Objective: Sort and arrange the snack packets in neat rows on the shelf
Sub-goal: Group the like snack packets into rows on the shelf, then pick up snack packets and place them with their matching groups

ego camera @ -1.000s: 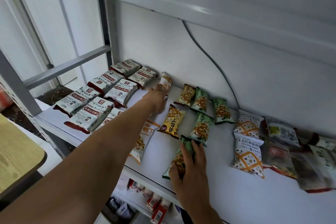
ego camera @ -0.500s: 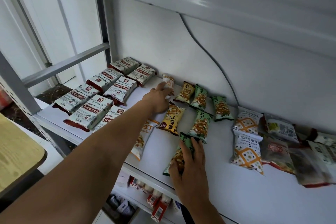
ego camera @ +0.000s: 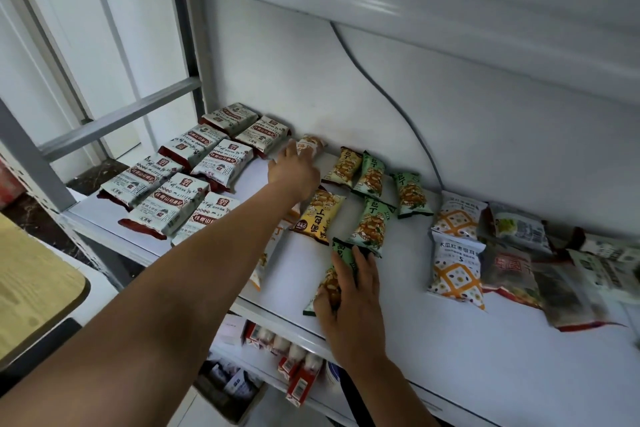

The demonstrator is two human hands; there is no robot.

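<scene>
On the white shelf my left hand reaches to the back, its fingertips touching the left end of a small white-and-orange packet by the wall. My right hand lies flat, fingers straight, on a green packet near the front edge. Between the hands lie a yellow packet and more green packets, partly in rows. A long orange-and-white packet is partly hidden under my left forearm.
Several white-and-red packets lie in two rows at the shelf's left. White-and-orange pouches and mixed bags sit at the right. A cable runs down the back wall. A lower shelf holds red boxes; a wooden tabletop is at left.
My left hand has slid the small white-and-orange packet a little farther back toward the wall. My right hand stays on the green packet.
</scene>
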